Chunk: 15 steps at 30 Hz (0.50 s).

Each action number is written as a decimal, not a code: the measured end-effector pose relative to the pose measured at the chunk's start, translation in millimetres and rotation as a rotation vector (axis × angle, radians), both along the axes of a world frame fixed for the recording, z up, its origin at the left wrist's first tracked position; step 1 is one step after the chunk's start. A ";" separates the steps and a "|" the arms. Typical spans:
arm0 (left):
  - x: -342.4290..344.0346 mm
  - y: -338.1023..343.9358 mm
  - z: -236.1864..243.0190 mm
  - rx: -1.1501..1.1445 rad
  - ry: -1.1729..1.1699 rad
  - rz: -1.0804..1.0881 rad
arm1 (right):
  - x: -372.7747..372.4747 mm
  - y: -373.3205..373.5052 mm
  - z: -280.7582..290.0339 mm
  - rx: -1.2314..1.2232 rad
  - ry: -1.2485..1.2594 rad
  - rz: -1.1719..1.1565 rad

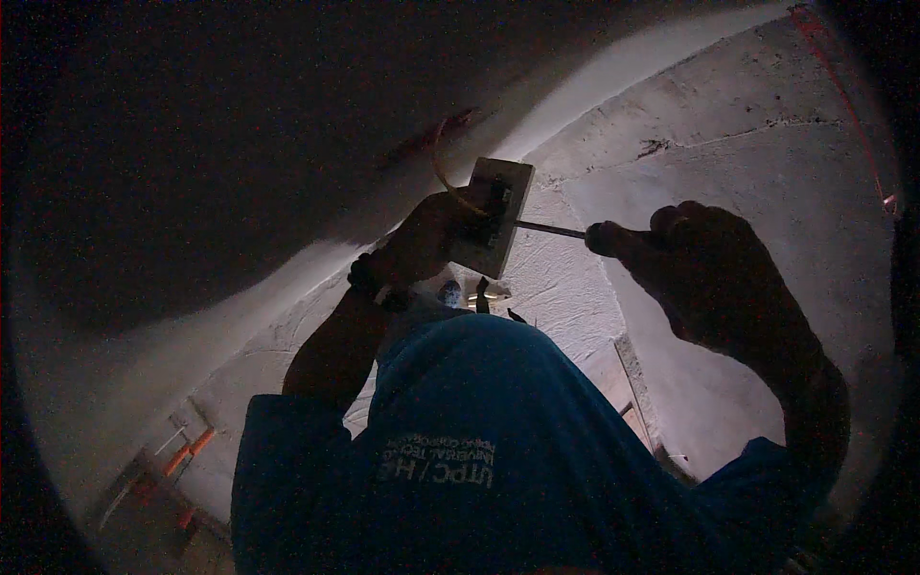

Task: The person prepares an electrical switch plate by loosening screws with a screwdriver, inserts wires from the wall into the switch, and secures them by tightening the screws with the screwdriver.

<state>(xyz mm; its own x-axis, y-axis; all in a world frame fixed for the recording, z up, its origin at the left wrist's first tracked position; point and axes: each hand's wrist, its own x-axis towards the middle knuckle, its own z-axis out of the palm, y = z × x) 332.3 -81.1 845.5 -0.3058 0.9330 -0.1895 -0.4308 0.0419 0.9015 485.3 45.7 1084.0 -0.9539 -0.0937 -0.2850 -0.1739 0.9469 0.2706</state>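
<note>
The plate (496, 216), pale-rimmed with a dark middle, was held up in front of the person at a tilt, just beyond the near edge of the blue shirt (460, 402). The left hand (422, 235) gripped it by its left side, the fingers too dark to make out singly. A thin wire (437, 158) curved from the far side down to its middle. From the right, the right hand (704, 249) was closed around a screwdriver (551, 229), whose shaft pointed left and reached the plate's right edge; I cannot tell whether the tip touched. A dark bracelet (364, 278) circled the left wrist. A shadowed wall (240, 172) filled the far left, and a pale, rough surface (690, 163) spread over the right. A red cord (851, 103) ran along the far right.
</note>
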 end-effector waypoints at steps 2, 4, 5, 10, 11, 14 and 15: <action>5.8 1.1 -1.3 -0.030 -0.130 0.132 | -4.6 5.7 -9.2 -0.047 -0.038 0.001; 5.7 10.2 -10.6 -0.326 0.146 0.220 | -6.5 8.6 -16.0 -0.075 -0.079 -0.032; 8.1 14.6 -10.8 -0.324 0.144 0.214 | -5.9 8.7 -18.4 -0.072 -0.081 -0.038; 10.1 21.0 -19.5 -0.403 0.199 0.341 | -6.6 1.0 -23.2 -0.105 -0.091 -0.096; 10.4 19.5 -25.8 -0.404 0.196 0.338 | -7.1 0.6 -23.7 -0.105 -0.095 -0.099; 12.0 21.5 -31.0 -0.207 0.300 0.362 | -7.6 4.6 -31.0 -0.049 -0.138 -0.067; 11.9 22.8 -28.8 -0.297 0.185 0.325 | -8.0 5.0 -33.1 -0.038 -0.151 -0.074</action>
